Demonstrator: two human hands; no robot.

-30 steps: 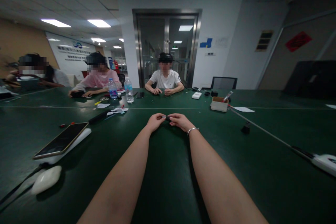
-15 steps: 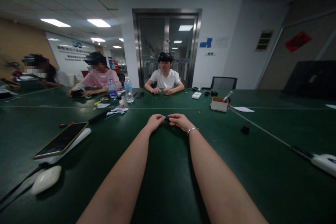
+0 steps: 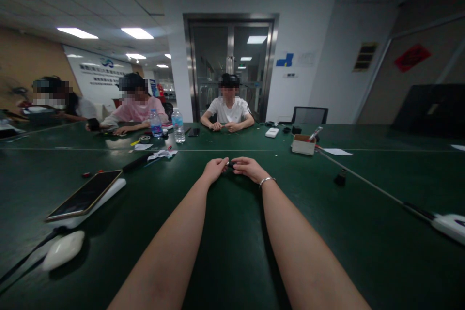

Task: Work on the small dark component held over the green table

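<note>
Near the middle of the green table (image 3: 232, 232), my left hand (image 3: 215, 170) and my right hand (image 3: 250, 168) meet at a small dark object (image 3: 231, 164). The fingers of both hands pinch it, one hand at each end. A bit of shiny metal shows by my left fingertips. The object is too small to name, and my fingers cover part of it. A silver bracelet is on my right wrist.
At the left are a phone (image 3: 85, 194) on a white object and a white mouse-like object (image 3: 64, 250). Two bottles (image 3: 178, 126), paper scraps and a small box (image 3: 303, 145) lie beyond my hands. Three people sit across the table.
Shiny metal now shows at my left fingertips, where only dark material showed before. My hands have barely moved. The person in pink has shifted a dark item leftward.
</note>
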